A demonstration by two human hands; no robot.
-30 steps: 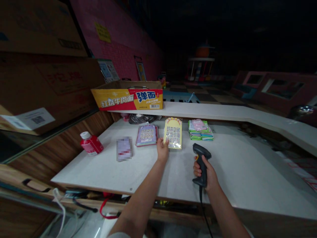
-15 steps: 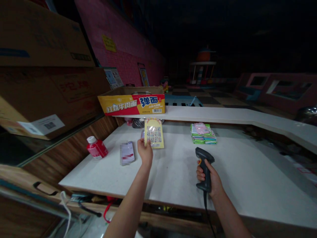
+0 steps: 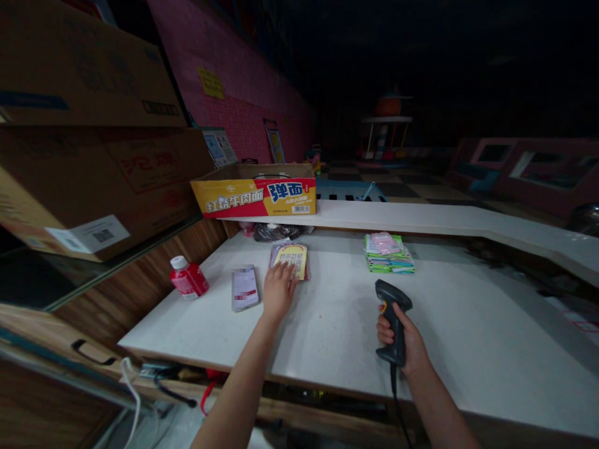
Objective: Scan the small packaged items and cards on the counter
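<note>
My left hand lies with its fingers stretched out over the near part of a yellow printed packet, which rests on top of other flat packets on the white counter. The fingers cover the packet's lower left. In my right hand is a black barcode scanner, gripped around its handle, with its cable hanging down past the counter's front edge. To the left of my left hand is a phone, lying flat with its screen up. Beyond the scanner sits a stack of green and pink packets.
A red bottle with a white cap stands near the counter's left side. An open noodle carton sits on the raised ledge behind. Large cardboard boxes are piled at the left. Cables hang below the counter's front edge.
My left hand has lowered the yellow packet from a raised, upright position onto the flat packets, and its fingers have spread. My right hand still holds the barcode scanner.
</note>
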